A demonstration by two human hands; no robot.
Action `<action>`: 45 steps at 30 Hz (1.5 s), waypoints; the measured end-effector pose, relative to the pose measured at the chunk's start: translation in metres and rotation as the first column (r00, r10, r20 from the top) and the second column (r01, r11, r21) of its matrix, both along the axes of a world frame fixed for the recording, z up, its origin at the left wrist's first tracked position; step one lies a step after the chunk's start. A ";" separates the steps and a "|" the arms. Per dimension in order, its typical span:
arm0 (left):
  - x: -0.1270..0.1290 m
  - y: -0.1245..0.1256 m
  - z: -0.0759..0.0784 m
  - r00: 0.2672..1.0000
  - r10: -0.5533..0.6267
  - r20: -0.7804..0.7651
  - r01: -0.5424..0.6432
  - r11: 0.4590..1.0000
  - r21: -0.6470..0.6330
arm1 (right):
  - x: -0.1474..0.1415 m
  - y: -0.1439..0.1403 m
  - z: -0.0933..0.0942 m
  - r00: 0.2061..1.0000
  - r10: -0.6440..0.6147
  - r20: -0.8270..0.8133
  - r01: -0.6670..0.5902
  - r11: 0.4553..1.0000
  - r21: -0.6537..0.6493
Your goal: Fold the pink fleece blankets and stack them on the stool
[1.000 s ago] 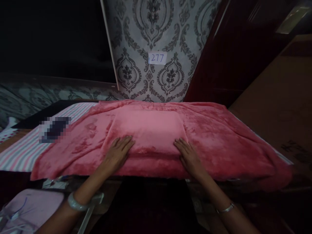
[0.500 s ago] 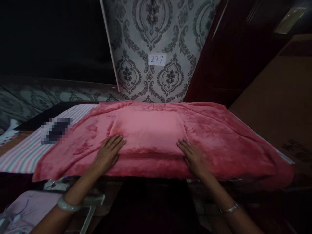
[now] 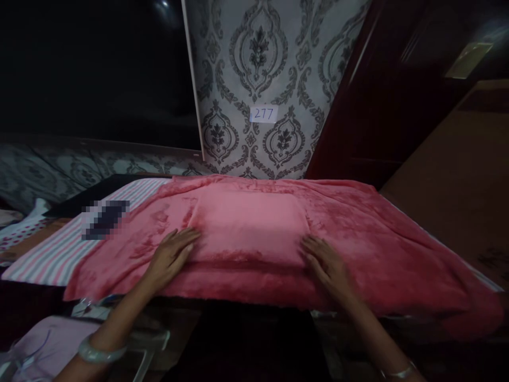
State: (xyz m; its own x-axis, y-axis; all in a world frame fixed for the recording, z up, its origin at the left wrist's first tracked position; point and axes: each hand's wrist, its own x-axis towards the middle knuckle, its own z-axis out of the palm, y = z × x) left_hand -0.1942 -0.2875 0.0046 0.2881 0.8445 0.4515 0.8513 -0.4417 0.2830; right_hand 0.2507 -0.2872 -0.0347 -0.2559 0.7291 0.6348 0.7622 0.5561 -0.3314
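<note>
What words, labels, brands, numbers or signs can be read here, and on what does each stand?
"277": handwritten in blue on the small white paper label on the grey patterned wallpaper.
Too blurred to read: dark marks on the large brown panel.
Too small to read: pale mark beneath the black flat-screen television, on its frame.
</note>
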 end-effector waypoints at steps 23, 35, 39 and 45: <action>0.081 0.026 -0.017 0.970 0.157 -0.185 -0.136 0.983 0.123 | -0.097 0.048 0.047 0.946 0.211 0.245 -0.075 0.880 -0.470; 0.118 0.011 -0.071 0.958 -0.049 -0.284 0.129 0.953 0.273 | -0.058 0.137 0.046 0.901 -0.066 0.430 0.283 0.840 -0.464; 0.119 0.008 -0.069 0.970 -0.065 -0.236 0.123 0.963 0.240 | -0.047 0.143 0.048 0.889 -0.150 0.433 0.368 0.796 -0.480; 0.112 0.006 -0.030 0.986 -0.165 0.001 0.165 0.986 0.017 | -0.095 0.119 0.064 0.901 -0.010 0.433 0.180 0.918 -0.354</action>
